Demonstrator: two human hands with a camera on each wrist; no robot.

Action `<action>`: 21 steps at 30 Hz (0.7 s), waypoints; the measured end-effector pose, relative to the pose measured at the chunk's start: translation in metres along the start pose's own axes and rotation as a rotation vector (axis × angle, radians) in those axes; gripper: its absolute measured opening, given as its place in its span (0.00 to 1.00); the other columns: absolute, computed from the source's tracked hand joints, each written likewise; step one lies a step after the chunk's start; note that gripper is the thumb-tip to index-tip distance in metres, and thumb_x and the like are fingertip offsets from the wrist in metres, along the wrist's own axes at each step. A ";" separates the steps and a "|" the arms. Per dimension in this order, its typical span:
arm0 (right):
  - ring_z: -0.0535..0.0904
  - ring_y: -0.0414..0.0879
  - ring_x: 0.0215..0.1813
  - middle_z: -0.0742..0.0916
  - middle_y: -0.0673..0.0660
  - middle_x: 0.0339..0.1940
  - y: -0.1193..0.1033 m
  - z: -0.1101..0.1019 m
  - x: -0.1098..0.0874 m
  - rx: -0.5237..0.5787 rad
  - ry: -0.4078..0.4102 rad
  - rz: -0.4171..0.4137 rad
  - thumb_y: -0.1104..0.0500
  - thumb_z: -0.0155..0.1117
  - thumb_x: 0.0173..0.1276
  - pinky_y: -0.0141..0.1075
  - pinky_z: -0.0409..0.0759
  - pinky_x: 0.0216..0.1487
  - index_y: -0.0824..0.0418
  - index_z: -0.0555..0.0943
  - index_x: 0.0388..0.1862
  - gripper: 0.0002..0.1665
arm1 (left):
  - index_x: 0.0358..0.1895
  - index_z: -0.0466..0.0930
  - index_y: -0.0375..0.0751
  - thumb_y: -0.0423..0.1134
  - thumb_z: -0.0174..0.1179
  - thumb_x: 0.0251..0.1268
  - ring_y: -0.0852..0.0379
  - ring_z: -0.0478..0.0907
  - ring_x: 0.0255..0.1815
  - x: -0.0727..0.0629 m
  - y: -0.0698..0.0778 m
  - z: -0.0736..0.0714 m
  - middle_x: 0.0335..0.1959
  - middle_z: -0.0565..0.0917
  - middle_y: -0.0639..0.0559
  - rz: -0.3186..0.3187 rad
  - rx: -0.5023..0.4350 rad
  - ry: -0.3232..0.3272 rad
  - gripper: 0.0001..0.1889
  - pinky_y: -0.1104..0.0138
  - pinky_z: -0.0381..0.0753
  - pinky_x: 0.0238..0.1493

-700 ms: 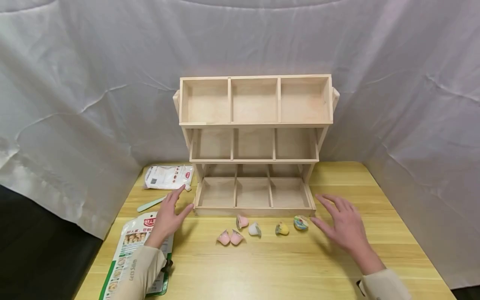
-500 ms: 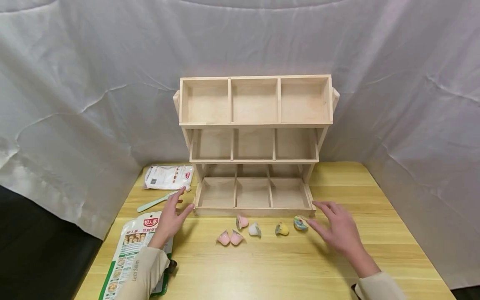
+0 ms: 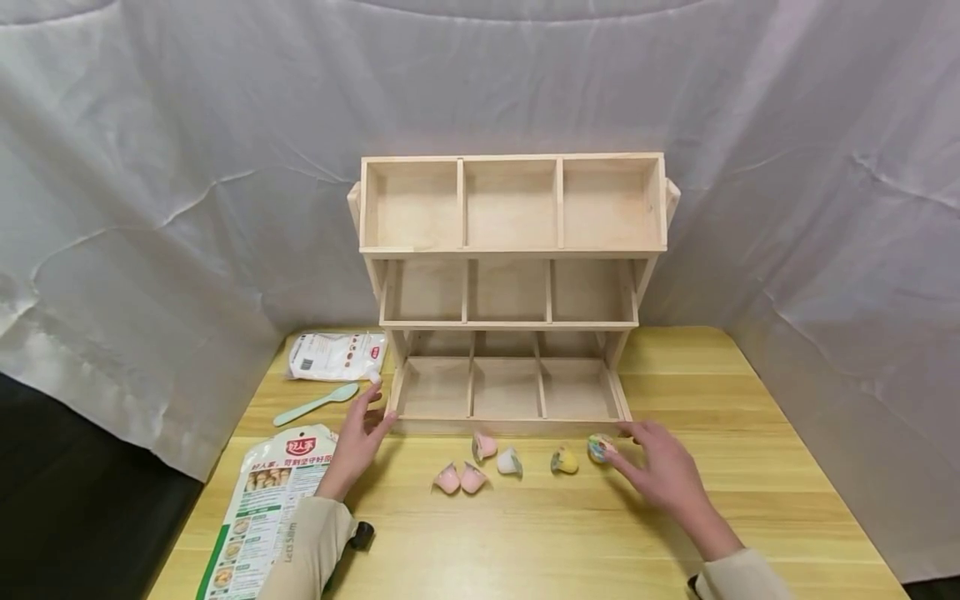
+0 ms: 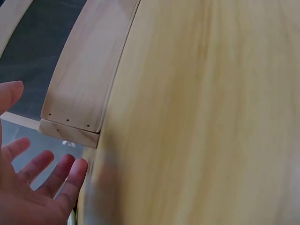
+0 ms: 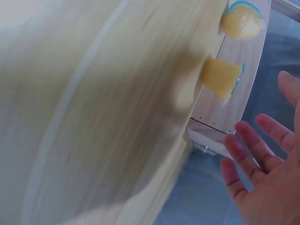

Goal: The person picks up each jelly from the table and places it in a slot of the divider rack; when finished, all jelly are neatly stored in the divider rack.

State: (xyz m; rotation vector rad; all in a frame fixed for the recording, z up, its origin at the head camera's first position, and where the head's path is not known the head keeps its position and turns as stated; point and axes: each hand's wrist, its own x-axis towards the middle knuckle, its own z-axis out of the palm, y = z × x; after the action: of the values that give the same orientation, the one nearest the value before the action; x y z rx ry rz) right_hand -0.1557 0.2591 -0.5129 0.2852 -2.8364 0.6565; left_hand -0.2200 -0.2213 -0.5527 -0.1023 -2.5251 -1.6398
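A three-tier wooden rack (image 3: 506, 427) with divided trays stands at the back of the table. By its lower left corner is my left hand (image 3: 352, 450), fingers spread and holding nothing; the left wrist view shows this hand (image 4: 44, 197) just short of the wood. At the opposite corner my right hand (image 3: 663, 471) has thumb and fingers apart, the thumb close to a colourful-lidded jelly cup (image 3: 600, 448); contact is unclear. The right wrist view shows the hand (image 5: 269, 176) with fingers extended beside the rack's end. A yellow jelly cup (image 3: 565, 459) lies left of the lidded one.
A white jelly cup (image 3: 509, 462) and several pink ones, such as this pink jelly cup (image 3: 473, 477), lie before the rack. At left are a pale green spoon (image 3: 315, 404), a white pouch (image 3: 336, 356) and a large printed bag (image 3: 262, 492), partly under my left sleeve.
My right hand has moved left towards the lidded jelly cup and the rack's corner. My left hand has shifted slightly right and down, uncovering the spoon's bowl. The cups have stayed put.
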 end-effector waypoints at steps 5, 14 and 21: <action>0.84 0.60 0.53 0.87 0.61 0.55 0.000 0.006 0.001 0.017 -0.019 0.022 0.40 0.72 0.68 0.60 0.82 0.51 0.61 0.81 0.65 0.35 | 0.81 0.58 0.39 0.39 0.62 0.76 0.33 0.76 0.66 0.001 0.000 0.008 0.74 0.68 0.32 -0.021 -0.038 -0.008 0.35 0.47 0.76 0.65; 0.86 0.56 0.51 0.88 0.58 0.53 0.002 0.016 0.004 0.048 -0.052 0.069 0.41 0.73 0.68 0.54 0.84 0.44 0.57 0.82 0.64 0.32 | 0.81 0.58 0.44 0.42 0.61 0.77 0.36 0.75 0.68 0.002 -0.008 0.013 0.74 0.70 0.35 -0.085 -0.073 -0.016 0.35 0.55 0.78 0.64; 0.86 0.55 0.49 0.89 0.57 0.52 0.003 0.022 0.007 0.051 -0.054 0.082 0.43 0.75 0.67 0.53 0.84 0.44 0.56 0.83 0.62 0.30 | 0.81 0.59 0.47 0.42 0.59 0.78 0.39 0.74 0.67 0.001 -0.011 0.013 0.76 0.69 0.37 -0.115 -0.110 -0.035 0.33 0.65 0.74 0.60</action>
State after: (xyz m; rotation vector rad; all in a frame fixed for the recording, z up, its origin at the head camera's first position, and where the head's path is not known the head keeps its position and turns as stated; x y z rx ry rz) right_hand -0.1672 0.2511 -0.5314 0.1987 -2.8989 0.7493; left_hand -0.2237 -0.2139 -0.5678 0.0041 -2.5091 -1.8358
